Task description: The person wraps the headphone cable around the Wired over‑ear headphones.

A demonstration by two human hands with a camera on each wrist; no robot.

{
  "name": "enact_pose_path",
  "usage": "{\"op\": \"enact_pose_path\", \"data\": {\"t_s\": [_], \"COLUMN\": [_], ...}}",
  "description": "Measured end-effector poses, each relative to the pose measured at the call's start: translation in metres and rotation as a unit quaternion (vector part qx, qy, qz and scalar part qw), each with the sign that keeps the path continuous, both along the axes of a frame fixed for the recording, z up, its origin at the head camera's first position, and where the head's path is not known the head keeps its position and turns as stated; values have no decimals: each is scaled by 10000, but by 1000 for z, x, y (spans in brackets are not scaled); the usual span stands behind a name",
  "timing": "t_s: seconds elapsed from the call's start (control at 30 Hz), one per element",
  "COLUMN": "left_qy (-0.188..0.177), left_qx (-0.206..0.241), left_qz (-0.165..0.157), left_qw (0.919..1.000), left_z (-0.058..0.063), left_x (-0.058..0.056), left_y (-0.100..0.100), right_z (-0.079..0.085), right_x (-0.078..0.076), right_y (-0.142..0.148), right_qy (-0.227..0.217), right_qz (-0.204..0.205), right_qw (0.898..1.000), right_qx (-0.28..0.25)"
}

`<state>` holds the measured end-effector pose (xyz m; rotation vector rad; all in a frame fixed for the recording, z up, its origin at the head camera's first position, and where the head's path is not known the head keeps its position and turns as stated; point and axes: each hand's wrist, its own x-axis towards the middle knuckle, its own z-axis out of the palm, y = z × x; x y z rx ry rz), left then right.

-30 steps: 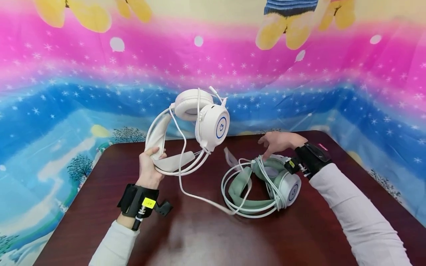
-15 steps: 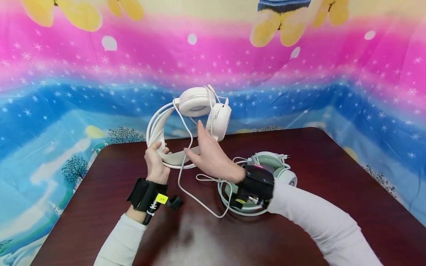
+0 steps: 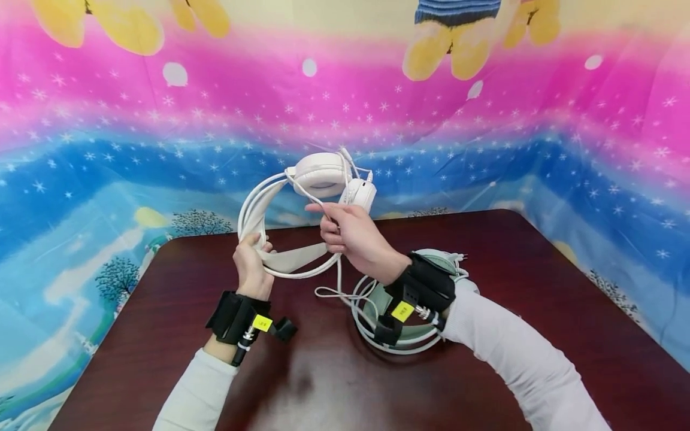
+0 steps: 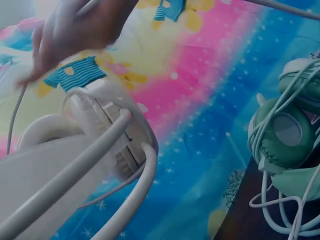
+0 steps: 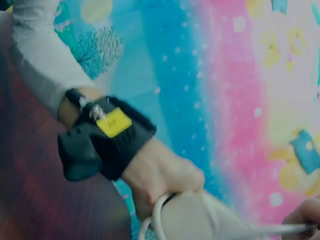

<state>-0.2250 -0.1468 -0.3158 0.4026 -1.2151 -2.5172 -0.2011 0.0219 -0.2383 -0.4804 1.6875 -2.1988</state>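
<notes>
A white over-ear headset is held up over the table, its ear cups at the top. My left hand grips its padded headband; the right wrist view shows this left hand too. In front of the ear cups, my right hand pinches the headset's thin white cable. The left wrist view has that right hand with the cable hanging from its fingertips. A green-and-white headset lies on the table, partly hidden behind my right wrist.
The dark red-brown table has a printed cloth backdrop behind it and at both sides. Cable loops lie against the green headset. Each wrist wears a black strap with a camera.
My right hand has left the green headset, moved left and up to the white one, and now pinches its cable. My left hand still holds the headband.
</notes>
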Motion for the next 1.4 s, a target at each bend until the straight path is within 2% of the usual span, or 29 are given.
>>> {"op": "enact_pose_path", "data": {"t_s": [0.13,0.27,0.43,0.63,0.8,0.87,0.97,1.1,1.23,1.4], "left_qy": [-147,-137,-91,-93,-112,-141,-195,-276,-474,-600], "left_qx": [57,197,217,241,475,541,622,935,1527,1880], "left_qz": [56,182,182,272,402,399,345,204,-150,-470], "left_qw": [9999,9995,9996,9993,9980,9976,9973,9950,9870,9792], "left_z": [2,4,7,11,15,16,18,23,29,34], "left_x": [-4,-8,-8,-9,-9,-9,-8,-7,-5,-2], "left_y": [-4,-8,-10,-13,-18,-20,-22,-22,-25,-32], "right_z": [6,8,8,-2,-15,-20,-25,-32,-39,-48], "right_x": [17,32,39,44,45,42,36,28,20,4], "right_y": [9,15,25,47,66,74,84,95,102,112], "right_qy": [105,129,765,1606,2233,2365,2351,1942,1598,1516], "right_qz": [99,129,110,127,450,586,799,1094,1422,1666], "right_qw": [9998,9996,9952,9753,9534,9481,9473,9558,9611,9619], "right_qx": [171,201,603,1511,1979,2041,2024,1917,1746,1550]}}
